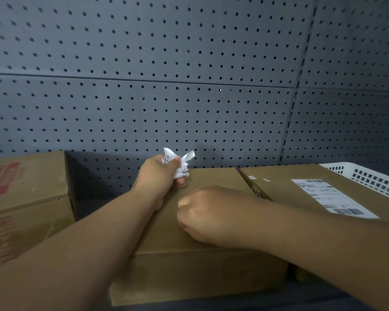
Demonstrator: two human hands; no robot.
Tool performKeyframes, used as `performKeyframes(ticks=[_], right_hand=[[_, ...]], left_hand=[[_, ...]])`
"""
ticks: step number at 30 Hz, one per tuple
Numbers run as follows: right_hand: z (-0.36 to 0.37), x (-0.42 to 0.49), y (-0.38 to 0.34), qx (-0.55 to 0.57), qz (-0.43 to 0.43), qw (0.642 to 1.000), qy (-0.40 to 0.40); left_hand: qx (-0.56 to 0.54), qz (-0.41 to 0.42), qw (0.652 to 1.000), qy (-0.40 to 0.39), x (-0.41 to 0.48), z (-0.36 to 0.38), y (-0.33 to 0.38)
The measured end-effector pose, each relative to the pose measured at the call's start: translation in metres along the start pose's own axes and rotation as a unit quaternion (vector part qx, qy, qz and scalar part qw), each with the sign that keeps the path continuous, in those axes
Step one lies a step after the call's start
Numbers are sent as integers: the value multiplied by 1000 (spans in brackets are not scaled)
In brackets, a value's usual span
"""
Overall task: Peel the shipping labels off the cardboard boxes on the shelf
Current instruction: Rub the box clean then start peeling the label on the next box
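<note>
— What are the hands doing?

— The left hand (160,176) is gripping a crumpled label (177,162), holding it just above the far edge of the middle box (200,277). The right hand (207,216) is resting on that box's top, fingers curling into a fist with nothing showing in it.

— Is anything lying around them?

— A second box (279,187) is sitting just beside the middle one on the right, touching it, and a flat label (330,198) with barcodes is lying stuck on its top. A white basket (368,178) is resting beyond it at the right edge. A box with red print (25,189) is standing to the left, apart from the middle one.

— Is anything getting in the way?

— Both forearms are crossing the middle box, hiding much of its top. A grey pegboard (166,86) is closing off the back.
</note>
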State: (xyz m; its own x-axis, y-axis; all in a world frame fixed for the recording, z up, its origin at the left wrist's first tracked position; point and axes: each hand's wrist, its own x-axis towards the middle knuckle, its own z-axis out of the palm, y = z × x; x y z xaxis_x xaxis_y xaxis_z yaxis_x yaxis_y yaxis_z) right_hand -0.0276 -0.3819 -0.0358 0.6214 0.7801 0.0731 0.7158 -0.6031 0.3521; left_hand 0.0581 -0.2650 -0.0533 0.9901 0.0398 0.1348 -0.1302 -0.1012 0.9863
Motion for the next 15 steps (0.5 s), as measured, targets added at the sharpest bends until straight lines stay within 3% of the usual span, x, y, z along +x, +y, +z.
performKeyframes(ticks=[3,5,8,11,15], right_hand=[[-5,-4,24,18,83,996,-28],[-13,-7,46,80,189,978,47],[-21,-6,64,175,296,917,200],[-21,6,65,222,313,892,240],[-18,15,58,161,277,920,225]], left_hand=[[9,2,1000,-8,-2,-1,0],[13,4,1000,-16,-3,-1,1],[-4,0,999,-47,-6,-2,6],[-33,-23,995,-96,-14,0,14],[-140,-67,980,-124,-21,4,25]])
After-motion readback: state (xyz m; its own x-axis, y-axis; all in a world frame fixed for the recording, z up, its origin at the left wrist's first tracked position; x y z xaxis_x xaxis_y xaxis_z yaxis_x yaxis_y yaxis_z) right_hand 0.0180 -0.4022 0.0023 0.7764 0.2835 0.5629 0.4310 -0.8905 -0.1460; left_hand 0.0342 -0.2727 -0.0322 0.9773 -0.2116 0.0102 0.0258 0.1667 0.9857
